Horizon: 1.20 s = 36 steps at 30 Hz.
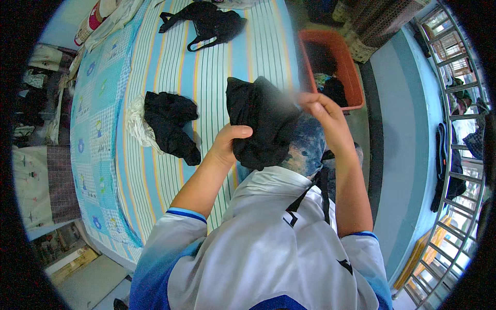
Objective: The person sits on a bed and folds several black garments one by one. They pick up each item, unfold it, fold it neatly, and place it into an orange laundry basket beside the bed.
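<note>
A black cloth garment (263,124) is in my left hand (228,142), over my lap. The thumb presses on top of its left side, and the fingers are hidden beneath the fabric. At the cloth's right edge is my right hand (326,116), its thumb and index finger close together. A smudge in the view blurs the fingertips, so I cannot tell whether they pinch the fabric. To the left, a crumpled black garment (170,122) lies against a bunched white cloth (138,124). Farther up, another black garment with straps (211,25) is spread on the striped bedsheet (211,81).
An orange-red plastic tub (354,73) with dark clothes inside stands on the floor to the right of the bed. Blue patterned bedding (97,128) runs along the bed's left side. Metal window bars (451,147) line the far right, with dark clothing (449,170) hanging there.
</note>
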{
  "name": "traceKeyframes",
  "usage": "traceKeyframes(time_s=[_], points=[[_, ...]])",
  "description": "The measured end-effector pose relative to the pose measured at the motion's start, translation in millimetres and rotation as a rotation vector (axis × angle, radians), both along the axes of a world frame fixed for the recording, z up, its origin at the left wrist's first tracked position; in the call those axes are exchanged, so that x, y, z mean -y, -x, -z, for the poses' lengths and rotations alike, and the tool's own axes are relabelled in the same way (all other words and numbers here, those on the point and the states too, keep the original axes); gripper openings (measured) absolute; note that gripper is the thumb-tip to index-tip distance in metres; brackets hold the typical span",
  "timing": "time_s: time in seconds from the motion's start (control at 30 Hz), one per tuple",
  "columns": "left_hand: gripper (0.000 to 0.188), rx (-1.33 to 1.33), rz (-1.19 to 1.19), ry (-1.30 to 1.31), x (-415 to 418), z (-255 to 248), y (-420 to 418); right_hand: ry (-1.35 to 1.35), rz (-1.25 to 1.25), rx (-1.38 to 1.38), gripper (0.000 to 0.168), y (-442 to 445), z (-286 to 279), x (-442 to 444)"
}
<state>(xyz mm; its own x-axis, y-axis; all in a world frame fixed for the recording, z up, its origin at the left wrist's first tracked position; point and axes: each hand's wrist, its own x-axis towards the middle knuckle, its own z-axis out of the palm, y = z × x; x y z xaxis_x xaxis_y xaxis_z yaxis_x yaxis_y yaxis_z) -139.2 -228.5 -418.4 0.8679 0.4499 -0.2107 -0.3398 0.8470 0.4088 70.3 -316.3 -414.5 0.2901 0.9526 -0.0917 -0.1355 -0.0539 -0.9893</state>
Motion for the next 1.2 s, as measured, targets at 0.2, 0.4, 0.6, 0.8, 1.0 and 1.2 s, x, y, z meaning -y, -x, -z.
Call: traceKeyframes(time_s=[0.2, 0.4, 0.6, 0.8, 1.0, 1.2], points=[[0.050, -0.438, -0.089, -0.505, -15, -22, -5, 0.007, 0.202, -0.072, 0.016, -1, -7, 2], [0.034, -0.698, -0.535, -0.528, -79, -17, 48, -0.082, 0.570, -0.660, 0.024, -73, -7, 18], [0.032, -0.778, -0.663, -0.695, -126, -42, 98, -0.058, 0.440, -0.594, 0.029, -91, 6, 35], [0.051, -0.472, -0.399, -0.623, -146, -59, 95, -0.015, 0.214, -0.602, 0.026, -90, 20, 48], [0.057, -1.452, -0.224, -1.635, -168, 53, 92, 0.493, 0.198, 0.309, 0.023, -113, 113, 79], [0.028, -0.880, -0.055, -1.491, -64, 59, -29, 0.458, 0.315, 0.180, 0.039, -79, 109, 87]])
